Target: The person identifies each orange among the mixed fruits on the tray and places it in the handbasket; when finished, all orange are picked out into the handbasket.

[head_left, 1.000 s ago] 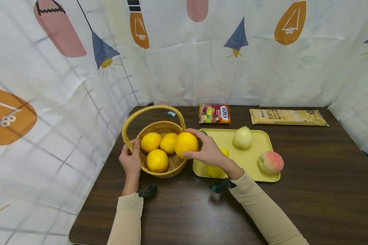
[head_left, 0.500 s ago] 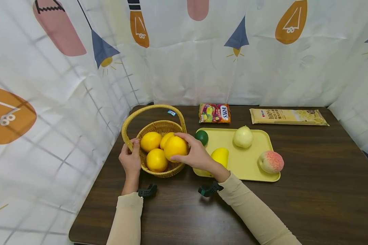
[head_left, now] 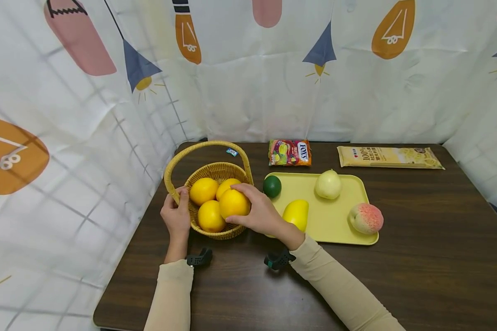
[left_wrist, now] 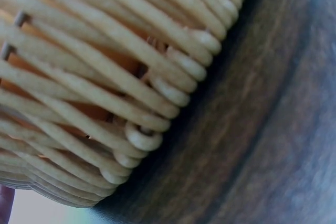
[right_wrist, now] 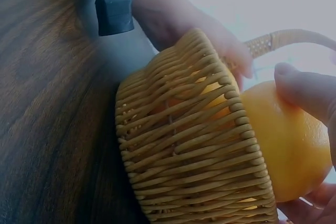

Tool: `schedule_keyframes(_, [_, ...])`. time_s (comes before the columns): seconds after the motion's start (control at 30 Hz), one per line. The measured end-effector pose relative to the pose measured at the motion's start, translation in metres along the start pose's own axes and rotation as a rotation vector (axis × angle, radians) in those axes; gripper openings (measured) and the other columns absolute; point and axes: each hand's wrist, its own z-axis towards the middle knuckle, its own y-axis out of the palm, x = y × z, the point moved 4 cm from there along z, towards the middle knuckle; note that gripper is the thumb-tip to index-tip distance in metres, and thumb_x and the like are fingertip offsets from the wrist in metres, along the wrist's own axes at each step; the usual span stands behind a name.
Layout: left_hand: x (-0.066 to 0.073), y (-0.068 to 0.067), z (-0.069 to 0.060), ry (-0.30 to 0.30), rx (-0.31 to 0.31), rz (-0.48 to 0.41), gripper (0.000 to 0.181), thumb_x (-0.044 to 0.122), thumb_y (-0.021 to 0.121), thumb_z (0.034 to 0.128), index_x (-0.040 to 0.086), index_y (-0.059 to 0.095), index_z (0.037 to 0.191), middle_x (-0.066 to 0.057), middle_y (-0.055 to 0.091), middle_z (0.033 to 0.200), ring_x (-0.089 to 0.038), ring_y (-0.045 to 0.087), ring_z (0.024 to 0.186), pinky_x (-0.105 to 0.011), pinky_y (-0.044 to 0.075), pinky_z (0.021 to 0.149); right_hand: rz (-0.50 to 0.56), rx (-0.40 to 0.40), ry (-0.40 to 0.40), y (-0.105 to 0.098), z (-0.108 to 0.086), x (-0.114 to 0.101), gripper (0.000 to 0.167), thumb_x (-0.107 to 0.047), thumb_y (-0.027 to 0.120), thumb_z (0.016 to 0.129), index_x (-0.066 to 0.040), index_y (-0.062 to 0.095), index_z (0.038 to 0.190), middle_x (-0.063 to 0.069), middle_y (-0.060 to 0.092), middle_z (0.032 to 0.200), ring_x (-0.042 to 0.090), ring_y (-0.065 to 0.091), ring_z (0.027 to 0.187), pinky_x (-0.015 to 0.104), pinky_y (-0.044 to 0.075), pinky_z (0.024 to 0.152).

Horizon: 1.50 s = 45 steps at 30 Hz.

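A wicker basket (head_left: 221,171) with an arched handle stands on the left of the table, several orange-yellow fruits in it, among them an orange (head_left: 204,191). At the basket's left side my left hand (head_left: 177,217) grips the rim near the handle's foot. My right hand (head_left: 262,212) holds another orange (head_left: 234,204) between thumb and fingers over the basket's right part. In the right wrist view that orange (right_wrist: 286,140) shows above the rim, the thumb on its skin. The left wrist view is filled mostly by the basket's woven wall (left_wrist: 105,77).
Right of the basket lies a yellow tray (head_left: 335,232) with a green fruit (head_left: 272,186), a yellow mango (head_left: 296,214), a pale round fruit (head_left: 328,185) and a peach (head_left: 366,219). Behind are a candy bag (head_left: 290,153), a long yellow packet (head_left: 389,157) and a small blue wrapper (head_left: 231,152).
My right hand has carried the orange left and slightly down, from the basket's right edge to over its inside. The green fruit and mango have come into view. My left hand stays put.
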Motion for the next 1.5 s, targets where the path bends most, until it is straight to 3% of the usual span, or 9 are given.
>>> schedule_keyframes(0.23, [0.0, 0.001, 0.0, -0.001, 0.001, -0.013, 0.027, 0.011, 0.067, 0.0926, -0.013, 0.068, 0.104, 0.003, 0.068, 0.092, -0.006, 0.059, 0.079, -0.019, 0.046, 0.071, -0.018, 0.006, 0.017, 0.001, 0.0, 0.002, 0.075, -0.042, 0.084, 0.074, -0.015, 0.053, 0.137, 0.001, 0.051, 0.138, 0.015, 0.05, 0.123, 0.036, 0.045, 0.101])
schedule_keyframes(0.47, [-0.002, 0.0, 0.0, -0.003, 0.002, -0.014, 0.027, 0.011, 0.067, 0.0928, -0.013, 0.068, 0.104, 0.003, 0.068, 0.093, -0.006, 0.059, 0.08, -0.019, 0.046, 0.072, -0.018, 0.015, 0.026, -0.003, 0.001, 0.003, 0.072, -0.037, 0.084, 0.076, -0.013, 0.054, 0.136, 0.002, 0.052, 0.134, 0.016, 0.051, 0.118, 0.037, 0.045, 0.1])
schedule_keyframes(0.8, [-0.001, 0.001, 0.0, -0.007, -0.008, -0.005, 0.028, 0.013, 0.067, 0.0931, -0.012, 0.068, 0.105, 0.005, 0.068, 0.093, -0.006, 0.059, 0.081, -0.02, 0.046, 0.073, -0.023, 0.037, 0.0, -0.007, 0.002, 0.004, 0.068, -0.028, 0.084, 0.077, -0.009, 0.055, 0.135, 0.006, 0.052, 0.135, 0.02, 0.049, 0.124, 0.037, 0.041, 0.105])
schedule_keyframes(1.2, [-0.001, 0.0, 0.0, 0.001, 0.003, -0.001, 0.027, 0.011, 0.066, 0.0931, -0.012, 0.068, 0.105, -0.012, 0.07, 0.097, -0.005, 0.06, 0.082, -0.019, 0.047, 0.075, -0.02, 0.016, 0.014, -0.009, 0.003, 0.006, 0.061, -0.018, 0.081, 0.08, -0.009, 0.055, 0.134, 0.008, 0.05, 0.136, 0.022, 0.049, 0.126, 0.037, 0.042, 0.105])
schedule_keyframes(1.5, [0.0, 0.0, -0.001, -0.012, -0.007, 0.007, 0.028, 0.013, 0.066, 0.0935, -0.012, 0.068, 0.105, 0.001, 0.069, 0.095, -0.006, 0.06, 0.082, -0.019, 0.047, 0.074, -0.022, 0.011, 0.037, -0.009, 0.001, 0.01, 0.055, -0.014, 0.078, 0.083, -0.009, 0.057, 0.133, 0.007, 0.051, 0.135, 0.021, 0.049, 0.126, 0.037, 0.041, 0.106])
